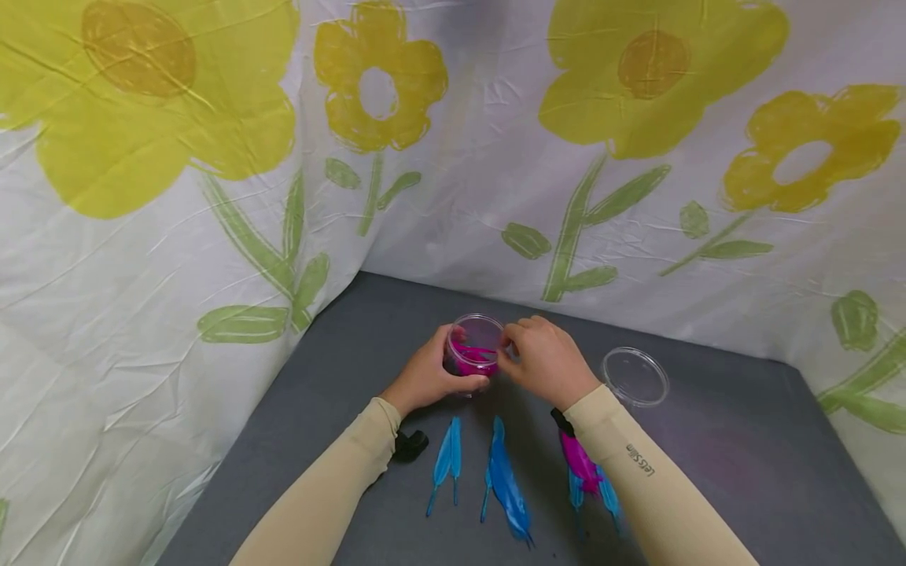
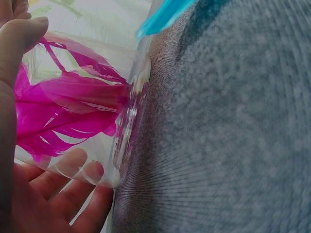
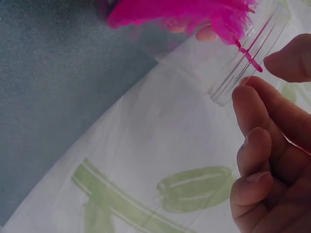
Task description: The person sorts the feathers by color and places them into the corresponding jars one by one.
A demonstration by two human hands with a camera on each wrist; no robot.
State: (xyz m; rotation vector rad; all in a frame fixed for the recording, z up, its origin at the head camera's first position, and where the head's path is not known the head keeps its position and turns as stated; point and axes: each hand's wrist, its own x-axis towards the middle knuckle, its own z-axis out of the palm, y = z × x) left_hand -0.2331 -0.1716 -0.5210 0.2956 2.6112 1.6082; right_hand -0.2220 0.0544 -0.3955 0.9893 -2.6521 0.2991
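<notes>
My left hand [image 1: 439,369] grips a clear plastic jar [image 1: 476,322], thumb on the near side and fingers around the far side. Bright pink feathers [image 2: 73,104] fill part of the jar, seen through its wall in the left wrist view. At the jar's mouth is my right hand [image 1: 545,358]. In the right wrist view a pink quill [image 3: 252,62] pokes just past the rim, between the right thumb [image 3: 291,58] and index finger, which stand apart. The other right fingers are loosely curled.
A clear round lid [image 1: 635,377] lies right of the jar on the grey table [image 1: 722,448]. Nearer me lie a light blue feather pair [image 1: 444,460], a darker blue feather [image 1: 508,483] beside a smaller one, and a pink feather [image 1: 580,464] over blue ones. A flowered cloth [image 1: 453,204] hangs behind.
</notes>
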